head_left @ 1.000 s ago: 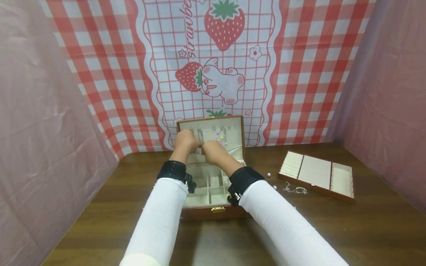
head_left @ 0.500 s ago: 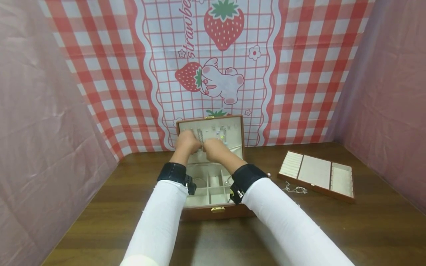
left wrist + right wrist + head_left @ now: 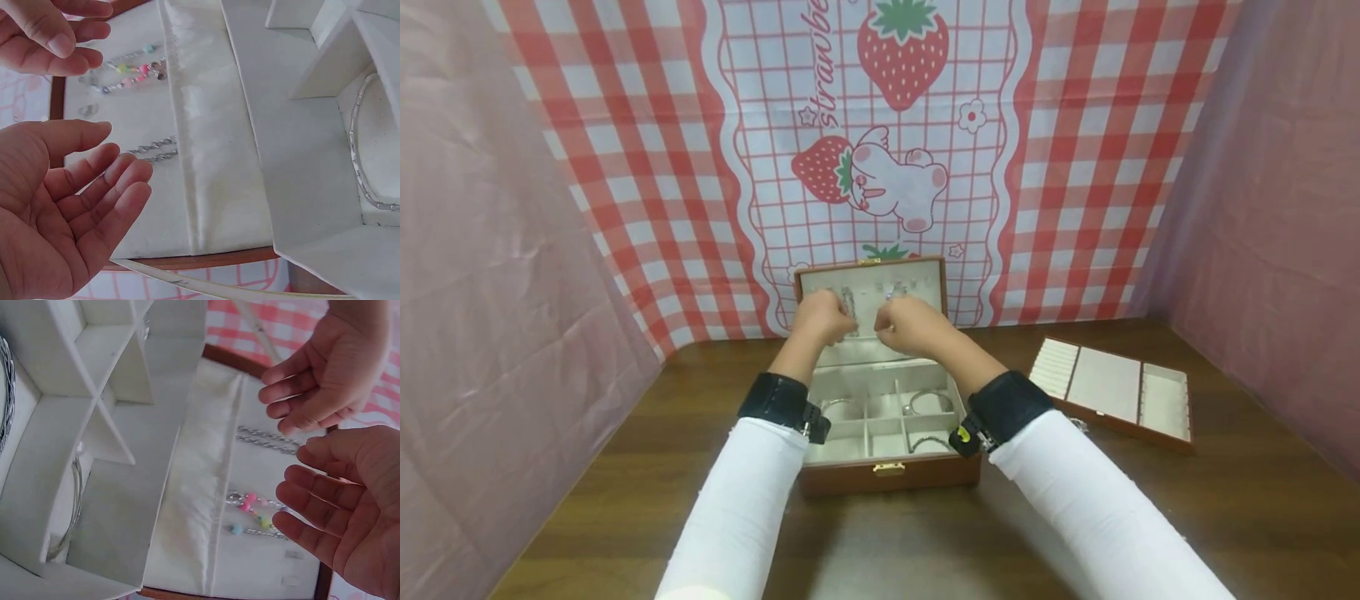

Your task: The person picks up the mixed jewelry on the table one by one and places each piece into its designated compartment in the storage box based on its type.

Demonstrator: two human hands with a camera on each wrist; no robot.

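An open brown jewelry box [image 3: 842,478] stands before me, its cream-lined lid [image 3: 865,279] raised. My left hand [image 3: 820,317] is in front of the lid's left side, close to a hanging silver twisted chain [image 3: 153,150]. In the left wrist view its fingers are loosely bent with nothing between them; whether they touch the chain I cannot tell. Slightly to the right, my right hand [image 3: 356,500] has relaxed, spread fingers and holds nothing. It hovers before a colorful beaded chain [image 3: 253,503] on the lid, partly covering it in the head view.
Silver bangles [image 3: 928,402] lie in the box's divided compartments [image 3: 886,427]. On the table [image 3: 647,467] to the right sits a separate brown tray [image 3: 1105,383] with cream sections. Some silver jewelry [image 3: 1078,425] peeks out beside it, mostly behind my right sleeve. A checked cloth [image 3: 1075,167] hangs behind.
My hands were close together at the silver chain; they have parted, the right one moving right. The right forearm swung right, uncovering the box's right compartments and hiding small items near the tray.
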